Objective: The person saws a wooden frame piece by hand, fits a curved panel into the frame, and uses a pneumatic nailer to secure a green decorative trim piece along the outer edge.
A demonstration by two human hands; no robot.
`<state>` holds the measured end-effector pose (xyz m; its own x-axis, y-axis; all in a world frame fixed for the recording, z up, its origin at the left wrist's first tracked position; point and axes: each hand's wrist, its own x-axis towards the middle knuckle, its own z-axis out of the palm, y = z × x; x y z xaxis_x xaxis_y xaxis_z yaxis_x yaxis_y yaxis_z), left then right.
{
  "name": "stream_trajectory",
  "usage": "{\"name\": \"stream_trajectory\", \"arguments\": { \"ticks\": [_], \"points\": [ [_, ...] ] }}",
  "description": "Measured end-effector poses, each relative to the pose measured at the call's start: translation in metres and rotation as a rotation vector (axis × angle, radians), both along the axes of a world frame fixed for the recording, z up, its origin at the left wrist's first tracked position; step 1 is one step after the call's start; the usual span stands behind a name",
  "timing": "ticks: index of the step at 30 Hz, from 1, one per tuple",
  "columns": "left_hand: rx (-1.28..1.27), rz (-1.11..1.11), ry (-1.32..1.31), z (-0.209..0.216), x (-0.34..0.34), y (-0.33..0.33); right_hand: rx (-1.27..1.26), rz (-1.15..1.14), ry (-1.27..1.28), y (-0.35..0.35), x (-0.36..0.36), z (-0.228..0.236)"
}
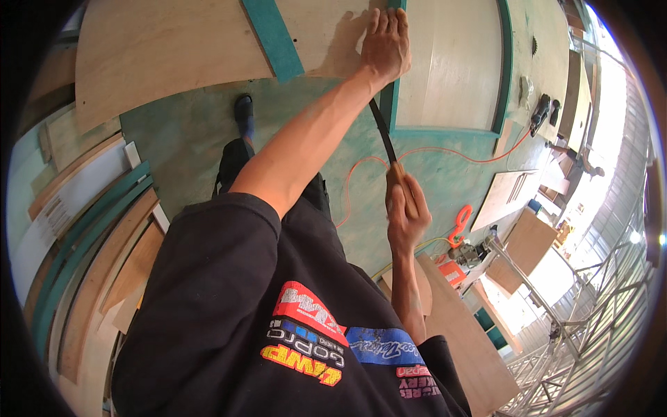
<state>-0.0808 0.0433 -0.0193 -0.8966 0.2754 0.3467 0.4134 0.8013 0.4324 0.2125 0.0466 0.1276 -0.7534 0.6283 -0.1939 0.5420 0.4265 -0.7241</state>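
Note:
My left hand (386, 48) lies with its fingers stretched out over a green-edged strip (395, 104) of a framed wooden panel (448, 66). My right hand (408, 208) is closed round the wooden handle of a long, dark, narrow tool that looks like a file (383, 131). Its blade points up and away, toward the green strip below my left wrist. The far end of the blade reaches the strip's edge; whether it touches there I cannot tell.
A pale board (174, 48) with a loose green strip (273, 38) lies to the left. An orange cord (451, 154) crosses the floor toward a dark power tool (540, 115). Stacked boards (90, 243) stand at the left. Another person (575, 167) is at the far right.

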Motion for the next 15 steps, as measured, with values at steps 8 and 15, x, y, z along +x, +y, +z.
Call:
{"name": "stream_trajectory", "arguments": {
  "ticks": [8, 15],
  "points": [
    [0.021, -0.038, -0.015, 0.001, -0.006, -0.004, -0.026, -0.043, -0.039, -0.004, -0.011, 0.002],
    [0.318, 0.028, 0.138, -0.026, -0.011, 0.028, -0.077, 0.119, 0.113, 0.011, -0.007, -0.002]
  ]
}}
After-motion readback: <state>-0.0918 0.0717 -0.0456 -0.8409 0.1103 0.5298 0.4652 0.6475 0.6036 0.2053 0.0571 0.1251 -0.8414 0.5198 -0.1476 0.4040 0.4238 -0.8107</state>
